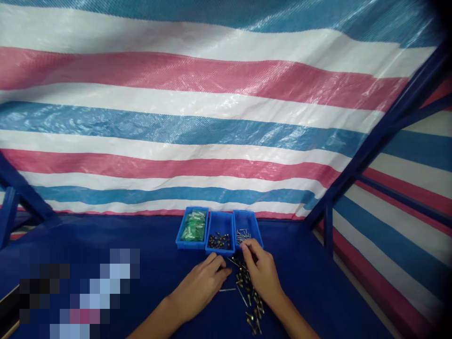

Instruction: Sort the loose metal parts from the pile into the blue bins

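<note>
My left hand point(201, 287) rests low over the blue work surface point(303, 278), its curled fingertips at the edge of a loose heap of metal pins and small dark parts point(251, 296). My right hand point(261, 270) sits above the heap, its pinched fingertips by the front rim of a blue plastic bin of steel pins point(247, 220). Whether either hand holds a small part is hidden. Next to that bin stand a blue bin of small dark parts point(221, 222) and a blue bin of green-capped items point(190, 246). A lone pin point(227, 289) lies near my left hand.
A striped pink, white and blue tarpaulin point(176, 122) hangs behind the work surface and along the right side. A dark blue metal frame point(384, 134) braces it. A pixelated, blurred patch point(79, 292) covers the lower left.
</note>
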`<state>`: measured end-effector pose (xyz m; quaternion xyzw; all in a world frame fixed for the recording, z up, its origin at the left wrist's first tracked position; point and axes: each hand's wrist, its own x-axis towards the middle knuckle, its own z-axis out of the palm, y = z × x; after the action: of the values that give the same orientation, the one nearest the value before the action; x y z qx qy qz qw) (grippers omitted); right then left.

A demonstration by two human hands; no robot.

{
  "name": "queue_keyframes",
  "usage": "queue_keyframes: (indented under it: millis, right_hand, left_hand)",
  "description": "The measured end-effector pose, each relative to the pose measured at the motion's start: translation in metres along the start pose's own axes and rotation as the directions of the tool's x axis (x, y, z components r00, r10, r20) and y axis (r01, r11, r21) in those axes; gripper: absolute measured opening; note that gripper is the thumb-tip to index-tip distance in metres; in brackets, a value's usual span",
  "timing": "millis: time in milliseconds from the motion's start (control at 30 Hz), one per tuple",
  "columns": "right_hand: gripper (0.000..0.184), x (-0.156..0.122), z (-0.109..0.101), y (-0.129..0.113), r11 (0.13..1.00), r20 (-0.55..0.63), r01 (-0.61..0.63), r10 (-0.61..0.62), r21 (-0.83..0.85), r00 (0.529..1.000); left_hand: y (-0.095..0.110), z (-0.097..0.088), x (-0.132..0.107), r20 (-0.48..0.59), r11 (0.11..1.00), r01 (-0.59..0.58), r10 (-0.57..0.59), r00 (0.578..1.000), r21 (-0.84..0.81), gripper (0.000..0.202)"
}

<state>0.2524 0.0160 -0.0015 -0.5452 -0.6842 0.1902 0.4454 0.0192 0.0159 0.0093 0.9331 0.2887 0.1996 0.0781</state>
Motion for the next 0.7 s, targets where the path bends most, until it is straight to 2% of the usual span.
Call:
queue_keyframes:
  millis: [133,300,433,700]
  right_hand:
    - [0.033,0.0003,-0.0006,-0.0022,1.000,0.000,-0.004,0.004,0.004,1.000]
    - [0.034,0.0010,-0.0016,-0.0063,1.000,-0.008,0.003,-0.003,-0.001,1.000]
    - [0.033,0.0009,-0.0018,-0.0050,1.000,-0.002,0.005,-0.005,0.010,1.000]
    - [0.031,0.0003,-0.0010,-0.0015,1.000,0.007,-0.012,0.012,0.016,1.000]
  left_hand:
    - [-0.0006,0.0011,-0.0004,-0.009,0.999,0.000,0.000,1.000,0.040,0.027]
    - [-0.0030,0.0064,0.0019,-0.010,0.997,0.033,-0.033,0.999,0.067,0.009]
    - [-0.0003,0.0036,0.0038,-0.095,0.999,0.039,-0.042,0.995,-0.037,0.001]
    - [0.0015,0.0011,0.0001,-0.297,0.957,0.031,-0.121,0.947,-0.289,0.015]
